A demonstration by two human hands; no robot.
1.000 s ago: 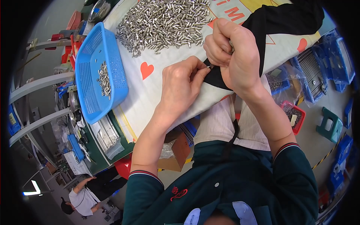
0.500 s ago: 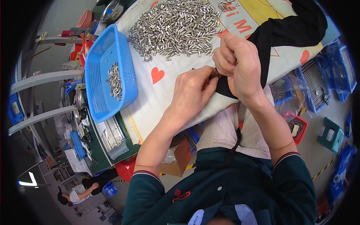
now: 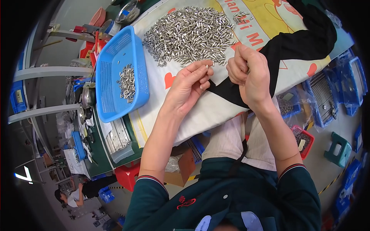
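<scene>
My left hand (image 3: 187, 85) is raised over the white table cover, palm partly turned up. Between its thumb and index finger it pinches a small silver metal pin (image 3: 207, 68). To its right, my right hand (image 3: 250, 75) is curled into a fist; whatever its fingers hold is hidden. A long strip of black cloth (image 3: 273, 52) passes below and behind the right fist, then trails to the far right. Past my hands lies a large heap of similar silver pins (image 3: 189, 34). A blue perforated basket (image 3: 142, 82) at left contains a smaller pile of pins (image 3: 127, 84).
A few pins (image 3: 242, 17) lie apart beside the heap. Left of the table cover, a bundle of metal rods (image 3: 117, 138) rests on a green surface. Blue crates (image 3: 320, 98), a red bin (image 3: 304, 142) and a green stool (image 3: 337, 149) stand at right. Another person (image 3: 79, 192) is far off at lower left.
My left hand has drawn away from the right hand and the cloth, turning its palm up, and the pin now shows in its fingertips. My right hand stays closed.
</scene>
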